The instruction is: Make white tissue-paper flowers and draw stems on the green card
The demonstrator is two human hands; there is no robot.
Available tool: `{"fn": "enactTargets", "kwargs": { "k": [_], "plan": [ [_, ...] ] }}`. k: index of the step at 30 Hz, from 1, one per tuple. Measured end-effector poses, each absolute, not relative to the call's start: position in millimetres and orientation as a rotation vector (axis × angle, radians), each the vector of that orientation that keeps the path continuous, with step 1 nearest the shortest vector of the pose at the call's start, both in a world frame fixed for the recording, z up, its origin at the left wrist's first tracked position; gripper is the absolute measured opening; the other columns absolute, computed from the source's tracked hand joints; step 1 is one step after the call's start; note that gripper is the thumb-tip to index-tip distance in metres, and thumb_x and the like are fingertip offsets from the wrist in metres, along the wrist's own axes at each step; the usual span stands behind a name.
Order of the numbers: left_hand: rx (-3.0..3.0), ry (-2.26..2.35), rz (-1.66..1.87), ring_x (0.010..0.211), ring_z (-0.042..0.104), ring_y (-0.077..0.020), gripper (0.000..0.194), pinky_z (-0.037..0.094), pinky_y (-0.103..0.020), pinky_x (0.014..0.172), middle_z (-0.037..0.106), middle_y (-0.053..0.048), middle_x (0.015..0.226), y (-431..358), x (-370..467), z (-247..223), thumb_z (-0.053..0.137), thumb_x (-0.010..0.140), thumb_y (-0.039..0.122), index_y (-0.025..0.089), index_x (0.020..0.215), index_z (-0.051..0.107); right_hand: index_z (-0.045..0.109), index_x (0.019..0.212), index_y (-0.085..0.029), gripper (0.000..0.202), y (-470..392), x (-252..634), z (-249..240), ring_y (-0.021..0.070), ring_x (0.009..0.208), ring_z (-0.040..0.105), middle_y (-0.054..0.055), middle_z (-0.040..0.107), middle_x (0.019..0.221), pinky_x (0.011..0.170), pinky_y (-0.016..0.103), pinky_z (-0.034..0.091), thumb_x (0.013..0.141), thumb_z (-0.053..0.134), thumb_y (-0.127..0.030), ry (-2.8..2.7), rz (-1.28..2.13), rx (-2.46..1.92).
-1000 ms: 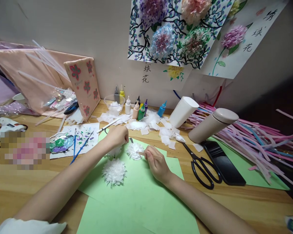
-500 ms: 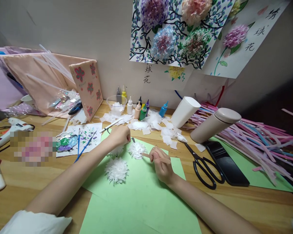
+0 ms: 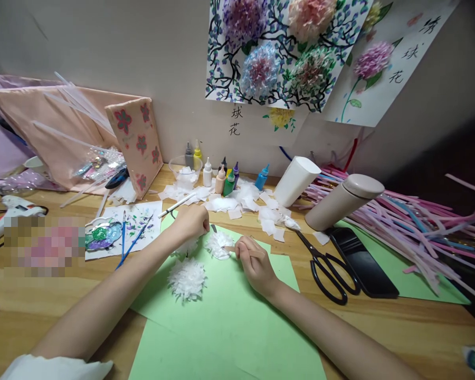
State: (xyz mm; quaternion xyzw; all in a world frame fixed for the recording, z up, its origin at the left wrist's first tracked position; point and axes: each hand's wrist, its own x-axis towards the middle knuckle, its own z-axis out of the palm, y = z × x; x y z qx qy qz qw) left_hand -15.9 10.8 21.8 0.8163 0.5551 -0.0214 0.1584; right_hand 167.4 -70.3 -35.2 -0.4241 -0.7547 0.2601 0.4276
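My right hand [image 3: 257,266] is closed around a flat light-brown stick [image 3: 230,248], whose tip reaches into a white fringed paper flower [image 3: 218,244]. Just behind that flower is my left hand [image 3: 193,222], with its fingers closed; what is in them, if anything, is hidden. A small dark grey piece [image 3: 213,228] shows beside the left fingertips. Nearer to me, a second white paper flower [image 3: 187,279] lies on the green paper [image 3: 229,322]. Under my left wrist, another white flower [image 3: 190,246] is partly covered.
Black scissors [image 3: 324,264] and a phone [image 3: 364,262] lie to the right, by a beige bottle [image 3: 342,200]. Paint bottles [image 3: 228,183] stand among white paper scraps [image 3: 243,195]. A paint palette [image 3: 103,233], brushes [image 3: 134,243] and a glue gun [image 3: 18,208] are at left.
The view has shifted slightly, so most things sit a little further left. The stick's tip has moved slightly further into the white flower. My left hand stays beside it.
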Motion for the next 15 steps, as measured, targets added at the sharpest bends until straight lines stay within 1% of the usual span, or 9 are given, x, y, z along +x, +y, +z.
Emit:
{"fn": "enactTargets", "kwargs": {
  "k": [4, 7, 11, 15],
  "plan": [
    [2.324, 1.578, -0.076, 0.073, 0.062, -0.0184, 0.019, 0.041, -0.024, 0.061, 0.07, -0.004, 0.075, 11.0, -15.2, 23.1, 0.059, 0.06, 0.01, 0.018, 0.071, 0.071, 0.039, 0.064, -0.02, 0.034, -66.8, 165.5, -36.3, 0.0137, 0.058, 0.042, 0.0, 0.042, 0.062, 0.056, 0.027, 0.034, 0.095, 0.027, -0.029, -1.729, 0.806, -1.141],
    [2.328, 1.579, -0.073, 0.072, 0.062, -0.0179, 0.019, 0.041, -0.023, 0.061, 0.07, -0.003, 0.074, 11.2, -15.7, 23.6, 0.059, 0.059, 0.01, 0.018, 0.071, 0.072, 0.043, 0.064, -0.02, 0.037, -66.6, 168.2, -40.7, 0.0136, 0.059, 0.044, 0.0, 0.044, 0.064, 0.057, 0.027, 0.035, 0.095, 0.026, -0.032, -1.635, 0.849, -1.101],
    [2.316, 1.58, -0.079, 0.073, 0.062, -0.0174, 0.018, 0.041, -0.023, 0.061, 0.07, -0.003, 0.075, 11.4, -16.4, 23.2, 0.059, 0.06, 0.011, 0.019, 0.071, 0.072, 0.043, 0.063, -0.02, 0.036, -71.5, 175.2, -44.9, 0.0139, 0.058, 0.044, 0.0, 0.044, 0.061, 0.058, 0.029, 0.036, 0.094, 0.027, -0.028, -1.595, 0.726, -0.996],
    [2.324, 1.582, -0.079, 0.073, 0.062, -0.0179, 0.018, 0.041, -0.024, 0.062, 0.071, -0.003, 0.075, 10.9, -15.6, 22.2, 0.058, 0.062, 0.013, 0.019, 0.072, 0.072, 0.041, 0.061, -0.02, 0.032, -76.9, 177.8, -41.0, 0.0143, 0.055, 0.04, 0.0, 0.043, 0.056, 0.055, 0.03, 0.034, 0.091, 0.029, -0.022, -1.794, 0.61, -0.792]
  ]
}}
